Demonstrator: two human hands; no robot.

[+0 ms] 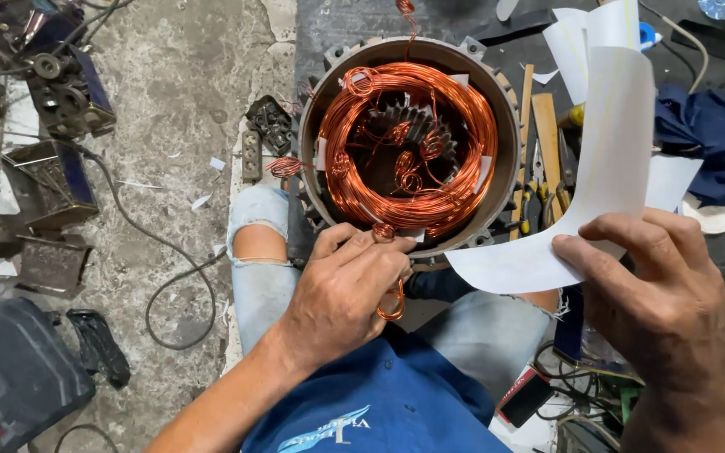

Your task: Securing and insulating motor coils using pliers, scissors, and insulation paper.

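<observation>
A round metal motor stator housing (pixel 509 109) rests between my knees, filled with thick coils of copper winding wire (pixel 354 168). My left hand (pixel 346 289) grips the coil at the near rim, fingers closed around a small copper loop (pixel 393 304) that hangs below the housing. My right hand (pixel 656 289) holds a curved strip of white insulation paper (pixel 610 159), pinched between thumb and fingers to the right of the stator. More white paper slips stick out between the windings.
Pliers and wooden sticks (pixel 539 168) lie on the dark bench right of the stator. A dark blue cloth (pixel 715 134) sits at far right. Metal parts (pixel 60 84), cables (pixel 169 277) and a black case (pixel 10 369) litter the concrete floor at left.
</observation>
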